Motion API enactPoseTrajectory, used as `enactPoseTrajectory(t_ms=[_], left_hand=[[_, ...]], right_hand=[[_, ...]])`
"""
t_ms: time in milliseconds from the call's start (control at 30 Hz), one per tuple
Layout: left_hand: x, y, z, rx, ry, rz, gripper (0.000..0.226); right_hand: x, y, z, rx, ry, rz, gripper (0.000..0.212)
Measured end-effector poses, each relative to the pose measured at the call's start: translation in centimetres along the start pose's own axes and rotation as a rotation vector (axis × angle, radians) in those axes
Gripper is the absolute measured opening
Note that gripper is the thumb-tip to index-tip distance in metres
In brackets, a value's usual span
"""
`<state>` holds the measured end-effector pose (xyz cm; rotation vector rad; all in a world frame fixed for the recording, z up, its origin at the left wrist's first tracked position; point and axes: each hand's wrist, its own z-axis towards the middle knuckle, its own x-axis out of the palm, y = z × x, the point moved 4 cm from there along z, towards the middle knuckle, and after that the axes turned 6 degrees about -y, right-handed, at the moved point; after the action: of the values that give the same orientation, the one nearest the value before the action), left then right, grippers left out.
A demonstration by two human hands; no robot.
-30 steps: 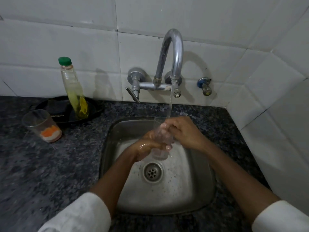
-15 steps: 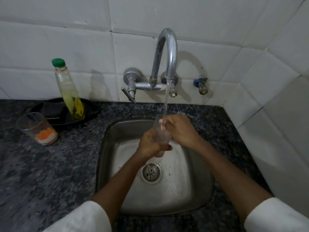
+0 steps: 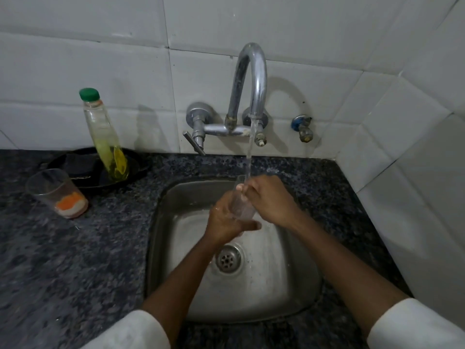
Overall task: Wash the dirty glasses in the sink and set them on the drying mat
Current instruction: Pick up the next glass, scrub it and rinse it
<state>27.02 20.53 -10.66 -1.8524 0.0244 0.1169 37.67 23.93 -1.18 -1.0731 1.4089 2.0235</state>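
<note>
A clear glass (image 3: 240,205) stands upright over the steel sink (image 3: 297,295), under the running stream from the tap (image 3: 253,79). My left hand (image 3: 227,224) is wrapped around the glass's lower part. My right hand (image 3: 270,200) grips its upper part, with fingers at the rim and partly inside. A second glass (image 3: 56,192) with orange and white residue at its bottom stands on the dark counter at the left.
A green-capped bottle (image 3: 104,134) of yellow liquid stands in a black dish (image 3: 83,167) behind the dirty glass. The drain (image 3: 229,259) lies at the sink's middle. White tiled walls close off the back and right. The speckled counter (image 3: 75,260) spreads to the left.
My left hand slid down the glass and turned around its base. The right hand shifted slightly at the rim. The view shifted a little.
</note>
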Motion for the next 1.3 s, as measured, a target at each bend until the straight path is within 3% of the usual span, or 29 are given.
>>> enactPoseTrajectory(t_ms=[100, 133, 200, 267, 367, 433, 500, 567, 633, 700, 900, 967, 1067, 1133, 1200, 1300], left_hand=[[-0.7, 0.5, -0.9, -0.266, 0.407, -0.334, 0.059], [-0.9, 0.7, -1.1, -0.301, 0.424, -0.375, 0.056], [-0.8, 0.8, -0.8, -0.272, 0.279, -0.219, 0.056], [-1.0, 0.0, -0.3, -0.114, 0.061, 0.192, 0.064], [-1.7, -2.7, -0.6, 0.314, -0.143, 0.710, 0.072], [-1.8, -4.6, -1.5, 0.551, -0.145, 0.734, 0.062], [-1.9, -5.8, -1.9, 0.677, -0.098, 0.625, 0.050], [-2.5, -5.8, -1.4, 0.641, -0.052, 0.526, 0.054], [-4.1, -5.1, -0.5, 0.555, -0.100, 0.509, 0.059], [-6.3, -4.3, -0.2, 0.487, -0.195, 0.519, 0.061], [-12.1, -2.2, -0.8, 0.349, -0.320, 0.496, 0.065], [-13.2, -2.3, -1.0, 0.342, -0.336, 0.487, 0.064], [-14.5, -3.1, -1.1, 0.347, -0.346, 0.485, 0.064], [-15.2, -3.7, -1.3, 0.375, -0.332, 0.488, 0.062], [-16.0, -4.3, -1.5, 0.397, -0.321, 0.477, 0.060], [-17.0, -4.8, -1.6, 0.412, -0.317, 0.465, 0.060]], right_hand=[[-0.1, -0.1, -0.8, -0.095, -0.068, 0.066, 0.041], [0.0, -0.3, -0.9, -0.089, -0.091, 0.080, 0.043], [0.3, -1.3, -1.0, 0.037, -0.155, 0.089, 0.044], [0.8, -2.7, -1.4, 0.284, -0.206, 0.124, 0.048], [3.5, -5.8, -3.0, 0.833, -0.244, 0.630, 0.044], [6.1, -6.0, -3.9, 1.145, -0.202, 1.015, 0.043], [9.2, -5.9, -4.0, 1.253, -0.149, 1.256, 0.038], [11.6, -5.4, -4.1, 1.234, -0.091, 1.282, 0.029], [12.3, -5.1, -3.9, 1.161, -0.033, 1.102, 0.023], [12.0, -5.1, -3.5, 1.112, -0.106, 0.932, 0.025], [8.5, -0.6, 0.4, 0.959, -0.268, 1.225, 0.027], [6.5, 2.2, 2.3, 0.760, -0.267, 0.977, 0.023], [4.7, 6.0, 5.9, 0.321, -0.296, 0.031, 0.032], [4.5, 8.4, 7.6, 0.173, -0.283, -0.372, 0.052], [5.1, 9.4, 8.9, 0.155, -0.241, -0.456, 0.054], [6.0, 8.2, 9.8, 0.370, -0.306, -0.170, 0.056]])
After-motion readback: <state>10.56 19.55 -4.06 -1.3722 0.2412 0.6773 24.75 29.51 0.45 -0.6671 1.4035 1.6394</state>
